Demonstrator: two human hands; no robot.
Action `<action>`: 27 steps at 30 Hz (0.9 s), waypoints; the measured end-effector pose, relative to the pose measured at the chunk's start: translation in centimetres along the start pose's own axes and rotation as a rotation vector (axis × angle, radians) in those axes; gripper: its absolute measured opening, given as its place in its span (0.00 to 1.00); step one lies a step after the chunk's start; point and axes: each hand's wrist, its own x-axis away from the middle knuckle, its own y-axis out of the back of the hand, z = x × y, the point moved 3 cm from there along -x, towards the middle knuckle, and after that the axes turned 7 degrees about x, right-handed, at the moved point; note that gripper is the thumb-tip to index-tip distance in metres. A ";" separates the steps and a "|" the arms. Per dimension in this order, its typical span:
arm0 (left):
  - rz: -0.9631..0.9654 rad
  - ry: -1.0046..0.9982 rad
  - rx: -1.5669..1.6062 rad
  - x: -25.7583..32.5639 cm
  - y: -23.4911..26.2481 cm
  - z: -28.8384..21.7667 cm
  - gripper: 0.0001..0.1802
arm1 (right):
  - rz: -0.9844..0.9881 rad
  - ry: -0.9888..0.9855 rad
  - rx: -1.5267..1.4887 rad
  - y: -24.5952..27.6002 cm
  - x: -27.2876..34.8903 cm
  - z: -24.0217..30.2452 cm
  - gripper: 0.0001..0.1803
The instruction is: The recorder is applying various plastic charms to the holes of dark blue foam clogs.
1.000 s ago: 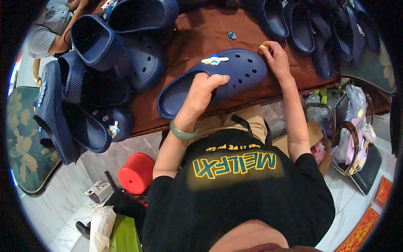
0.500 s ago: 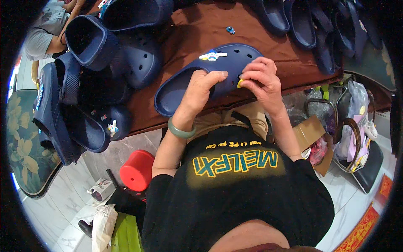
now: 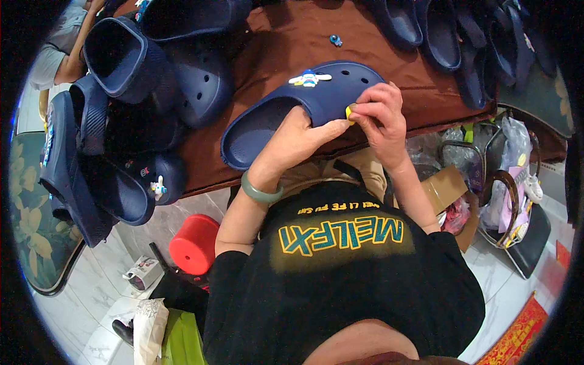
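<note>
- Vs. 1 s ago: right hand (image 3: 380,118) has been brought from the clog's far toe edge to its near side, close to the body; the clog (image 3: 298,109) has been pulled nearer and tilted, heel end lower left.
- Left hand (image 3: 298,143) is seen clenched on the clog's near rim, thumb laid along the upper toward the right hand; a green bangle (image 3: 260,191) is worn on that wrist.
- Right hand: fingers curled, a small yellow charm (image 3: 349,112) pinched at the fingertips and pressed against the clog's upper, by the left thumb tip.
- Clog: navy, held at the near edge of the brown table (image 3: 292,42), partly over the lap; a white-and-blue charm (image 3: 309,78) is already fixed on its top.
- Containers: open clear bags (image 3: 480,152) at the right, by the knee, w/ small mixed items inside, too small to tell; a cardboard box (image 3: 447,188) beside them, contents hidden.
- Left: a heap of navy clogs (image 3: 121,121) is stacked, one w/ a small charm (image 3: 158,187).
- Floor, lower left: red stool (image 3: 193,243).
- Farther: one loose blue charm (image 3: 336,41) on the table beyond the clog; more navy clogs (image 3: 462,42) lined along the far right.
- Top left: another person's arm (image 3: 76,52) at the table's corner.
</note>
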 end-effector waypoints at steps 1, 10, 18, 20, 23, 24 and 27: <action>0.007 0.013 -0.032 0.0 0.1 0.2 0.19 | 0.001 -0.001 0.000 -0.3 0.3 0.4 0.13; -0.063 0.009 -0.115 0.3 1.0 1.5 0.17 | 0.103 0.173 0.563 0.7 1.6 4.0 0.18; -0.154 -0.068 -0.213 0.0 0.8 1.7 0.15 | 0.261 0.355 0.908 -1.0 1.8 5.6 0.25; -0.168 -0.097 -0.234 -0.1 0.7 1.6 0.14 | 0.256 0.371 0.932 -1.5 1.9 5.6 0.25; -0.164 -0.175 -0.294 -0.3 0.5 0.9 0.13 | 0.268 0.409 0.971 -1.1 1.5 5.8 0.26; -0.150 -0.156 -0.327 0.1 0.7 1.2 0.12 | 0.272 0.389 0.919 -1.3 1.8 6.1 0.26; -0.110 -0.164 -0.293 -0.2 0.3 0.8 0.13 | 0.267 0.340 0.809 -0.9 1.5 5.6 0.24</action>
